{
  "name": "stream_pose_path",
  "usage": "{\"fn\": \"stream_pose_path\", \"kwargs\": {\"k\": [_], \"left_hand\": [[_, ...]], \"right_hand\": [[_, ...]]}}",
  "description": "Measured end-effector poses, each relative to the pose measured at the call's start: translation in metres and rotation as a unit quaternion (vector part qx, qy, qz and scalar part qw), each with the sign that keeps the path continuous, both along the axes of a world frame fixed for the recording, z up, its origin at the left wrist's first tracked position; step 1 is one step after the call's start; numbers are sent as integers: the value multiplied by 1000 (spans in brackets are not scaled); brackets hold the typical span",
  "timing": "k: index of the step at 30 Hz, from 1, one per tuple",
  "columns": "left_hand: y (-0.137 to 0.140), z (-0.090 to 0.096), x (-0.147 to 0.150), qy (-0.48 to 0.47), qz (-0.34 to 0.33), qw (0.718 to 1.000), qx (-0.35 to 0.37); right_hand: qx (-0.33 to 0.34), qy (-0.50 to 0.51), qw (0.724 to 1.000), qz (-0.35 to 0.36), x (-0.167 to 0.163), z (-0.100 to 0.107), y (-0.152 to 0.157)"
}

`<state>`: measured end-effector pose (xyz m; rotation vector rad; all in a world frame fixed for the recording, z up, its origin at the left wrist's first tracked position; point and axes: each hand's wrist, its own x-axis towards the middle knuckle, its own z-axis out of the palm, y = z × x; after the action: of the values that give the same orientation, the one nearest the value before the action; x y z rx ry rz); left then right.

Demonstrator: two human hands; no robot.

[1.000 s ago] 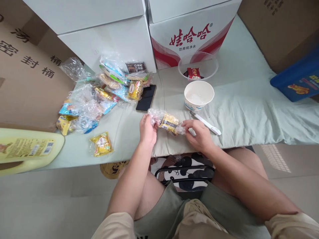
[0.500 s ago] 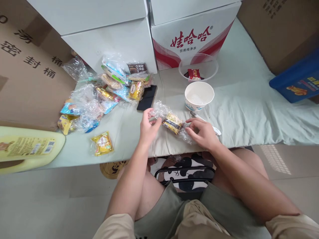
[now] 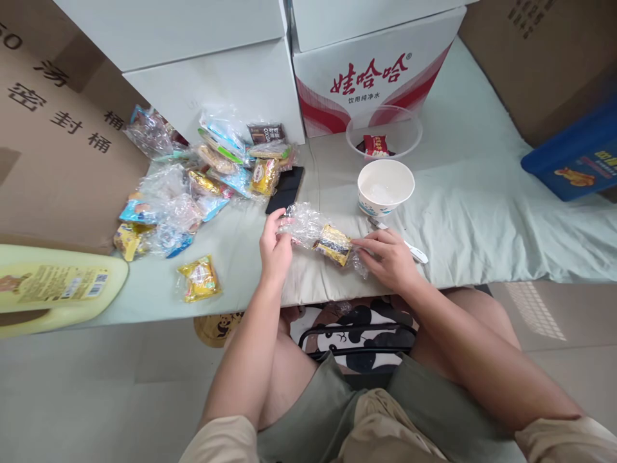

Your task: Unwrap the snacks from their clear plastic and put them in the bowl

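Note:
My left hand [image 3: 277, 247] pinches the left end of a clear plastic wrapper [image 3: 306, 224], which is stretched out toward me. Inside or against this film lies a small yellow snack pack [image 3: 333, 244] with a dark band. My right hand [image 3: 389, 256] is closed at the pack's right end, its fingertips against the pack and the crumpled film there. Just beyond that hand lies a utility knife [image 3: 415, 253] with a white handle, partly hidden by the hand. A white paper bowl [image 3: 385, 186] stands behind the knife.
A pile of wrapped snacks [image 3: 173, 199] lies to the left, beside a black phone [image 3: 285, 190]. One yellow packet [image 3: 200, 278] sits nearer the edge. Behind the bowl is a clear plastic bowl [image 3: 357, 138] with a red packet. White boxes [image 3: 216, 90] line the back.
My left hand has drawn a little left and toward me, pulling the film longer. The right hand's fingers have moved in against the pack's right end.

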<state>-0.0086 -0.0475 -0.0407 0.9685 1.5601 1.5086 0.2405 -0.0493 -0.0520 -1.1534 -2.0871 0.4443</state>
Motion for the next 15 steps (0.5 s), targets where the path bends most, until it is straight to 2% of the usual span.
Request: {"fn": "stream_pose_path", "kwargs": {"k": [2,4,8,11,15], "left_hand": [[-1,0,-2,65,-27,997,7],[-1,-1,-2,143,-62,988,4],[-2,-1,0,241,-99,965,-4],[-2,0,1,232,-89,968,18],[-1,2,0,106,-42,991,66]], "right_hand": [[35,27,999,-10,2,6,-1],[44,73,996,15,3,12,-3],[-48,138,984,105,7,19,-10],[-110,133,976,131,8,20,-13],[-157,103,979,83,9,19,-12]]}}
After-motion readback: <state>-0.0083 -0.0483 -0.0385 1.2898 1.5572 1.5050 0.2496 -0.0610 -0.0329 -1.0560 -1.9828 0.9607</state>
